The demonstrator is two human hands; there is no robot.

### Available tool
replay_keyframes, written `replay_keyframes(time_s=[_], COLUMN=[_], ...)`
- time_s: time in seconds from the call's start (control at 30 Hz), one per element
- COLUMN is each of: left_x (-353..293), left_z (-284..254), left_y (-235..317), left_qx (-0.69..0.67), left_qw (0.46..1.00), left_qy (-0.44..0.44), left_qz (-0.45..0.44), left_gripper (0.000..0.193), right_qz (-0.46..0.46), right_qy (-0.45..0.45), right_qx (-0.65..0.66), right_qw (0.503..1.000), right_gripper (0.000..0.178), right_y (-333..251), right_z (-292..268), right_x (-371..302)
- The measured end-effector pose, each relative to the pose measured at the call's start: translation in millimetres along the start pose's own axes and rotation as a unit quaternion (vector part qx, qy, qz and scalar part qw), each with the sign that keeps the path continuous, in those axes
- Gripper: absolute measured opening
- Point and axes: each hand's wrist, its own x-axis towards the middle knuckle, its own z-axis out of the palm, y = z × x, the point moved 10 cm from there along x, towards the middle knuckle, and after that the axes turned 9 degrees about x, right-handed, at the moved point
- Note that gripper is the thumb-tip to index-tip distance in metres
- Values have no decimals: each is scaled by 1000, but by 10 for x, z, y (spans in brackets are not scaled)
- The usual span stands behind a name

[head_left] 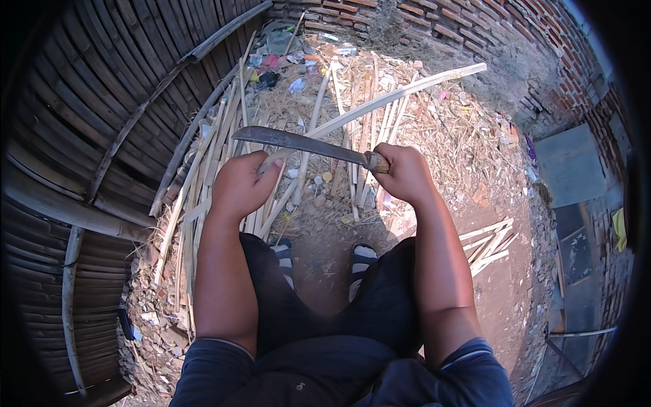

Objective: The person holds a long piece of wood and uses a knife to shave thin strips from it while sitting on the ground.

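My right hand (403,173) is closed around the wooden handle of a machete (298,142). Its dark, slightly curved blade points left and lies across a long pale bamboo strip (400,93), close to my left hand (243,184). That hand is wrapped round the strip near its lower left end. From there the strip slants up to the far right, toward the brick wall. Whether the edge touches the strip or only hovers over it, I cannot tell.
Several split bamboo strips (182,210) lie along the left beside a slatted bamboo wall (102,102). More short pieces (489,245) rest on the ground at right. Litter and shavings (461,149) spread before a brick wall (468,30). My sandalled feet (364,261) stand close below.
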Motion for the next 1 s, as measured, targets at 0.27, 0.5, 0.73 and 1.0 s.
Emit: replay_keyframes(time_s=[0.27, 0.5, 0.73, 1.0], left_x=[43, 29, 1, -22], left_z=[63, 177, 447, 390], left_y=[-74, -21, -199, -174], left_qx=[-24, -142, -251, -282], left_qw=[1000, 988, 950, 946], left_qy=[-14, 29, -179, -150], left_qz=[-9, 60, -55, -53], left_gripper=[42, 43, 37, 37], right_qz=[81, -111, -117, -156], right_qy=[87, 56, 164, 148], right_qx=[29, -41, -55, -63], right_qw=[992, 991, 978, 975], right_gripper=[26, 17, 15, 19], right_y=[390, -263, -246, -379], right_z=[-273, -28, -286, -246], right_x=[-74, -60, -107, -88])
